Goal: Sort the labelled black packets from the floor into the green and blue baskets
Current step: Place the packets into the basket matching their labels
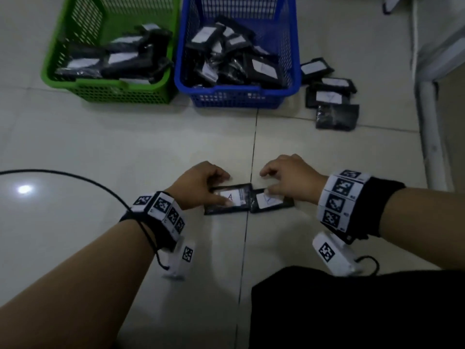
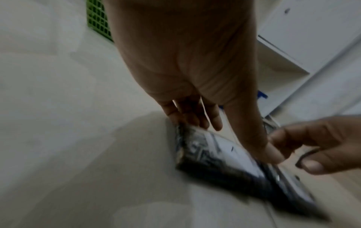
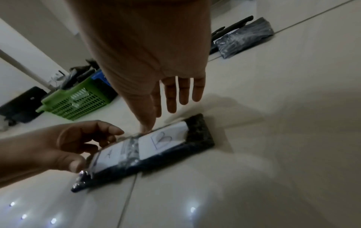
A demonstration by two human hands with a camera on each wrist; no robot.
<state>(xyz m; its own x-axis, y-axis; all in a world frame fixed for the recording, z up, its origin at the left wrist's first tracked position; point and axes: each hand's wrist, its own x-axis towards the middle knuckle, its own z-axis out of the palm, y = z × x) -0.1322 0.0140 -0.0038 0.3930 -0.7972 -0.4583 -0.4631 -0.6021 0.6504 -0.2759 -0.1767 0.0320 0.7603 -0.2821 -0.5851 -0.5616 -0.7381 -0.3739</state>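
Observation:
Two black packets lie side by side on the floor tiles. The packet labelled A (image 1: 230,199) is on the left, the packet labelled B (image 1: 273,201) on the right. My left hand (image 1: 225,190) grips packet A (image 2: 224,155): the thumb lies on its white label and the fingers curl over its far edge. My right hand (image 1: 266,182) hovers over packet B (image 3: 166,141); only the thumb tip touches its far corner, and the fingers hang fairly straight above the floor. The green basket (image 1: 105,86) and blue basket (image 1: 226,90) stand further ahead, each holding several packets.
Several more black packets (image 1: 332,96) lie on the floor right of the blue basket. A black cable (image 1: 75,176) runs across the floor to my left wrist. A white furniture leg (image 1: 430,134) stands at the right. My dark-clothed leg (image 1: 352,311) fills the lower right.

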